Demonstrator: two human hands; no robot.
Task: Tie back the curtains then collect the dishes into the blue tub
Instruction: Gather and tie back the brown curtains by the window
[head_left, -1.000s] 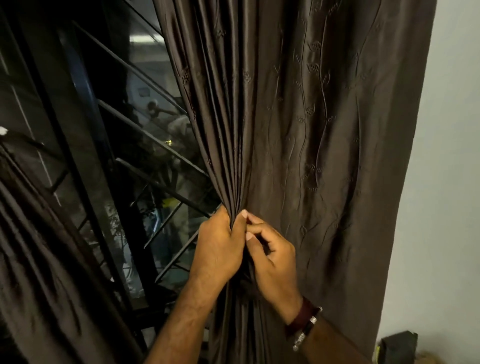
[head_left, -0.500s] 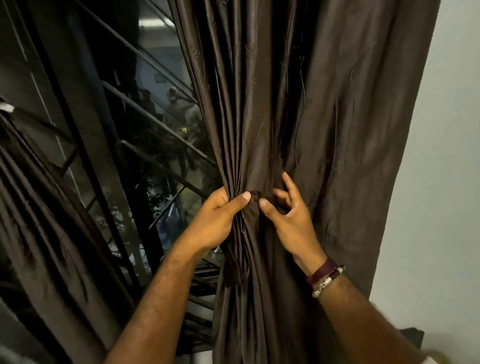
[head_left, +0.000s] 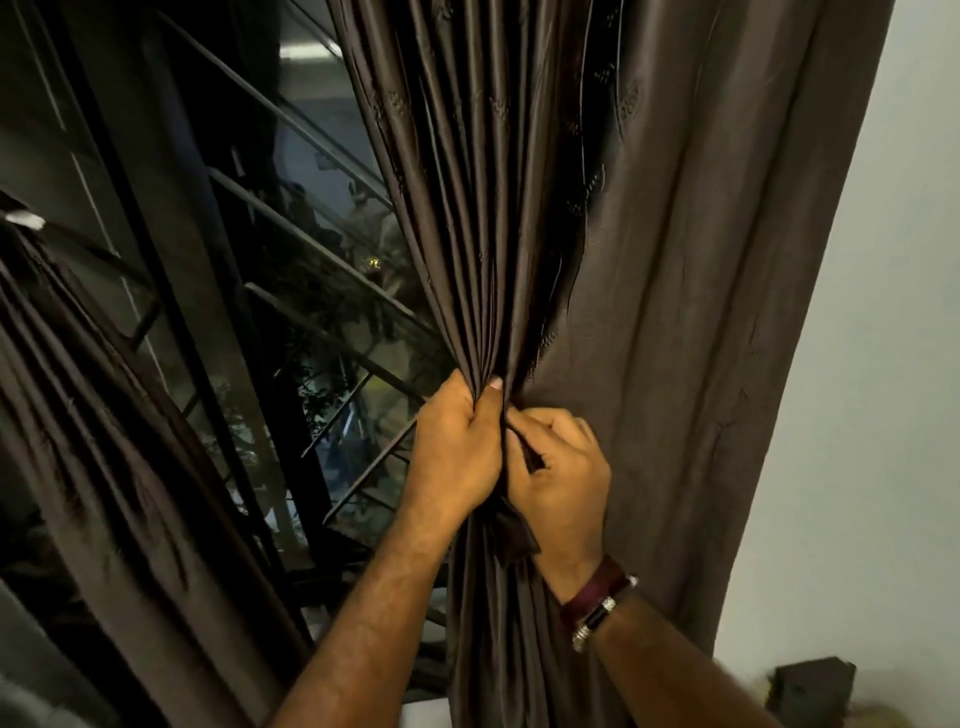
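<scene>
While the left hand (head_left: 457, 447) clamped the upright dark brown pleated fabric curtain (head_left: 519, 208), the right hand (head_left: 563, 475), touching it alongside, pinched a matching strip at that gather.

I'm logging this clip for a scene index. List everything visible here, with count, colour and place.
right curtain: one, dark brown, centre, gathered into pleats
fabric strip: one, dark brown, hanging below the hands
left curtain: one, dark brown, lower left
window grille: one, black bars, behind the curtains
wall: one, white, right
dark box: one, blackish, bottom right
wristbands: two, maroon and black-silver, right wrist
left hand: grips the pleats
right hand: pinches the fabric
</scene>
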